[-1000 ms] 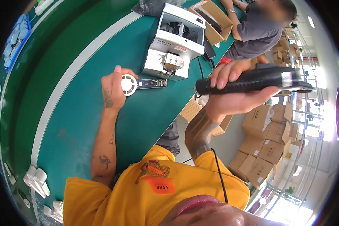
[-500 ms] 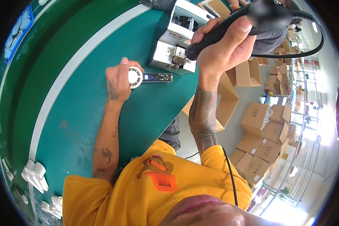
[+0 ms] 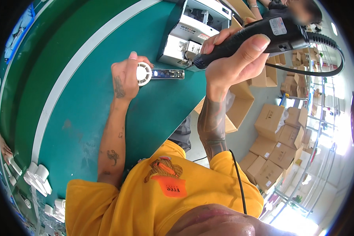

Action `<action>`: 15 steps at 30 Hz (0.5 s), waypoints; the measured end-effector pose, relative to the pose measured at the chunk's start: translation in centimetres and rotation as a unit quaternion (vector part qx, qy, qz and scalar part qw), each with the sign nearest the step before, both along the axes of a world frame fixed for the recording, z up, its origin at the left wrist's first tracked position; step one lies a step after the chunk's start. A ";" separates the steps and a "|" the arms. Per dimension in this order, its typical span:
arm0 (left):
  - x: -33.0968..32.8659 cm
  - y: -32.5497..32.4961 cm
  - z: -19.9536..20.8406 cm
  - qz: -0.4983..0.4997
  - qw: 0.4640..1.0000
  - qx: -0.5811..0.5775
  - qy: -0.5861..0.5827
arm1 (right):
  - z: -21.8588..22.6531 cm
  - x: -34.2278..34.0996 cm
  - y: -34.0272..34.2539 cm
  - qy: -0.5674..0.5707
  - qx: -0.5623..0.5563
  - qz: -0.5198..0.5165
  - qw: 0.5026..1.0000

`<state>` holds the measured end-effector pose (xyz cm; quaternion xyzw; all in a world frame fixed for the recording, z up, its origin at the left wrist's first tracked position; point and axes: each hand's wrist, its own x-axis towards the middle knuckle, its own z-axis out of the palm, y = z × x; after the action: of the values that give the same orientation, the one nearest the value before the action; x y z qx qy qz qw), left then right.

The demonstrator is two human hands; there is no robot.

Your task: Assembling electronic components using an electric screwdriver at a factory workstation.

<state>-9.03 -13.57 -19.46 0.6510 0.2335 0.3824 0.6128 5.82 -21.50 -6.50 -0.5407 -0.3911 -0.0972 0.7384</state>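
My left hand [image 3: 124, 76] is closed around a white handheld fan [image 3: 144, 74], thumb on its round slotted head. The fan's handle points right, and a dark circuit board [image 3: 168, 74] with a small light shows along it. My right hand [image 3: 236, 63] grips a black electric screwdriver [image 3: 249, 41], tilted down to the left, with a cable curving from its back end. Its thin bit is just above the far end of the board; whether it touches is unclear. A screw feeder [image 3: 181, 41], a black and silver box, stands right behind the bit.
White fan parts [image 3: 37, 179] lie at the left on the green table [image 3: 82, 118]. Beyond them, another person's hand [image 3: 6, 151] reaches in. A person [image 3: 259, 8] is at the upper right. Cardboard boxes [image 3: 269, 153] are stacked on the floor at right, near metal shelving [image 3: 318, 129].
The screwdriver's bit has come away from the feeder's front and down toward the board's end. My left hand still holds the fan. Another person's hand has appeared at the far left.
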 end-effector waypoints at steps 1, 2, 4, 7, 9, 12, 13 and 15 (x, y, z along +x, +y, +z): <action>0.2 0.0 -0.1 0.019 1.000 0.004 -0.012 | 0.2 -0.4 -0.2 0.011 -0.008 -0.028 1.000; 0.3 0.1 -0.1 0.018 1.000 0.003 -0.011 | 0.3 -0.4 -0.4 0.013 -0.010 -0.029 0.999; 0.2 0.2 0.0 0.011 1.000 0.013 -0.006 | 0.6 -0.3 -1.0 0.040 0.003 -0.023 0.999; 0.1 0.1 0.2 0.016 1.000 0.013 0.000 | 0.8 -0.1 -1.3 0.042 -0.017 -0.026 0.999; 0.1 0.0 0.2 0.015 1.000 0.008 -0.003 | 0.6 0.1 -1.4 0.045 -0.019 -0.028 0.998; 0.3 -0.1 0.2 0.015 1.000 0.009 -0.013 | -0.2 0.3 -1.8 0.043 -0.019 -0.014 0.999; 0.2 0.0 0.2 0.017 1.000 0.015 -0.019 | -0.5 0.4 -1.9 0.044 -0.026 -0.005 0.999; 0.2 -0.1 0.2 0.018 1.000 0.002 -0.017 | -0.7 0.4 -1.9 0.046 -0.035 0.004 0.998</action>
<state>-8.81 -13.70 -19.25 0.6412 0.2339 0.4044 0.6087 6.25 -23.41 -7.24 -0.5684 -0.3615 -0.0558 0.7370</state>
